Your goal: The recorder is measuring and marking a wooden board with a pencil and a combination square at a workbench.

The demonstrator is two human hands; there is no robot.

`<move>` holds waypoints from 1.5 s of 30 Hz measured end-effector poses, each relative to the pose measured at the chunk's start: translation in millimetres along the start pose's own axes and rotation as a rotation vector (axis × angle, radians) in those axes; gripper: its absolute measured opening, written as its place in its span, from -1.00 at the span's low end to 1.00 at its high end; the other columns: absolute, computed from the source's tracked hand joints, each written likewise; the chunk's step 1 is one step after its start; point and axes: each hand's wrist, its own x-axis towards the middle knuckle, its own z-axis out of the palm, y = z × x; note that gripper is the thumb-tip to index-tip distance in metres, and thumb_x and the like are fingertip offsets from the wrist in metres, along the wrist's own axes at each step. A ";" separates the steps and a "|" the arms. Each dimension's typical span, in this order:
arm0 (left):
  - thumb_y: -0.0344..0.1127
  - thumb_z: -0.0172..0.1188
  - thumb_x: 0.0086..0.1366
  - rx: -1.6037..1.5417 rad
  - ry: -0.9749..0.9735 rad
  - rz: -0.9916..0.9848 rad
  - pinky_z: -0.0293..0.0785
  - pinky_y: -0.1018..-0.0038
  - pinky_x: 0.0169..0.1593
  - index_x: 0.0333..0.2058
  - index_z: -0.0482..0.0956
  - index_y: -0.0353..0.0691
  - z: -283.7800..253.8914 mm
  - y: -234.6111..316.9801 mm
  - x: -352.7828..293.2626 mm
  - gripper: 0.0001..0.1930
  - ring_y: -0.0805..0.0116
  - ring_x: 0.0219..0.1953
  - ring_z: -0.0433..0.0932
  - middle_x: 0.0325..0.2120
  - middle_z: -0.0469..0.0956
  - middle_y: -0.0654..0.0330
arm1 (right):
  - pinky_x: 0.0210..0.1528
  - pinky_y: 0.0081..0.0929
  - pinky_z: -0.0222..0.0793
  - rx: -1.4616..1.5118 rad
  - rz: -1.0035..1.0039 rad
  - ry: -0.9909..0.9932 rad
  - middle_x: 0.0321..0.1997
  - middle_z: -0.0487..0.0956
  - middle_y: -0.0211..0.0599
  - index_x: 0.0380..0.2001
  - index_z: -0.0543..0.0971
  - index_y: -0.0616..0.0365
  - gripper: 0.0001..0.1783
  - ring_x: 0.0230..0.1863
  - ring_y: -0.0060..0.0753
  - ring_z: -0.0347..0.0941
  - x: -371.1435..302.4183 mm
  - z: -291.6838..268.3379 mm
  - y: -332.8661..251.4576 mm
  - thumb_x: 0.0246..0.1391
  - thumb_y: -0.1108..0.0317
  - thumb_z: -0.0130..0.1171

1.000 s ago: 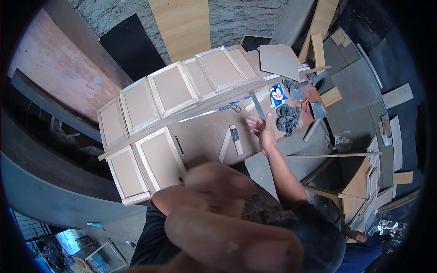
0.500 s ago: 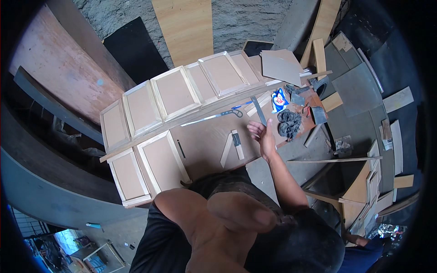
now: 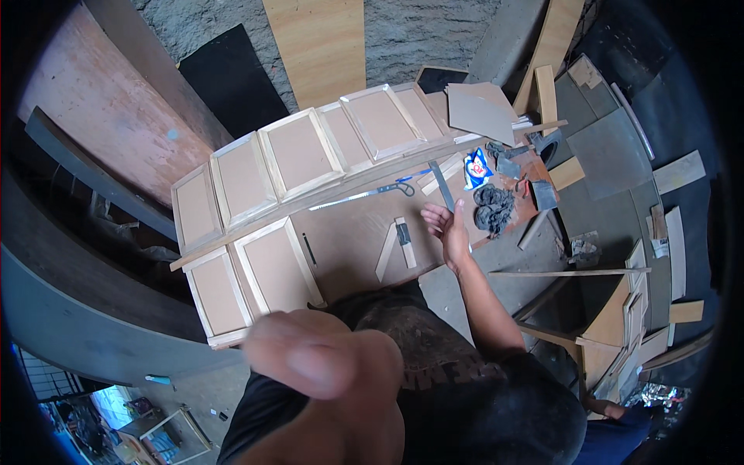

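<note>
My right hand holds a flat, dark grey metal strip by its lower end, above the right part of the workbench. The thumb presses it while the other fingers stretch loosely to the left. Large and blurred, my left hand is raised close to the camera; its fingers are partly hidden, and I cannot make out anything in it. A handsaw with a dark handle lies beyond on the bench, near a blue pen. Nearer me are an angled wooden piece with dark wrapping and a thin dark stick.
Framed wooden panels line the bench's far side, and another framed panel lies at near left. A blue-and-white packet, a dark cloth bundle and loose sheets sit on the right. Another person's blue clothing shows at lower right.
My left hand has swung left and up toward the camera, uncovering more of my dark shirt. My right hand and the metal strip stay almost where they were.
</note>
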 end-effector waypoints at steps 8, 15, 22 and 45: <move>-0.07 0.20 0.54 -0.047 0.006 0.018 0.23 0.29 0.31 0.20 -0.06 -0.09 3.7 29.3 -7.4 -0.40 0.31 0.02 0.44 0.01 0.46 0.17 | 0.22 -0.38 0.25 -0.003 0.007 0.023 0.10 0.71 -0.42 0.25 0.63 0.07 0.07 0.12 -0.55 0.50 -2.0 -3.3 1.6 0.46 -0.60 -0.55; -0.06 0.18 0.54 -0.067 -0.040 0.063 0.22 0.29 0.32 0.22 -0.11 -0.11 44.1 10.0 -3.6 -0.37 0.29 0.04 0.43 0.04 0.45 0.15 | 0.22 -0.40 0.25 -0.008 0.009 0.015 0.10 0.70 -0.43 0.25 0.63 0.05 0.07 0.12 -0.55 0.50 -3.1 -1.1 -0.1 0.46 -0.60 -0.55; -0.04 0.16 0.55 -0.031 -0.017 0.038 0.20 0.28 0.33 0.25 -0.15 -0.12 19.5 12.8 -10.4 -0.33 0.28 0.07 0.42 0.07 0.45 0.13 | 0.28 -0.41 0.25 -0.005 0.010 0.008 0.17 0.69 -0.34 0.30 0.62 0.13 0.09 0.17 -0.48 0.50 -3.6 -0.8 1.9 0.49 -0.56 -0.59; 0.00 0.11 0.56 0.017 0.037 0.028 0.15 0.26 0.38 0.32 -0.29 -0.16 2.6 23.9 -6.8 -0.23 0.24 0.16 0.40 0.16 0.43 0.08 | 0.26 -0.43 0.26 0.009 0.034 0.024 0.14 0.70 -0.38 0.29 0.62 0.10 0.06 0.16 -0.52 0.50 -4.5 -3.3 1.9 0.49 -0.55 -0.57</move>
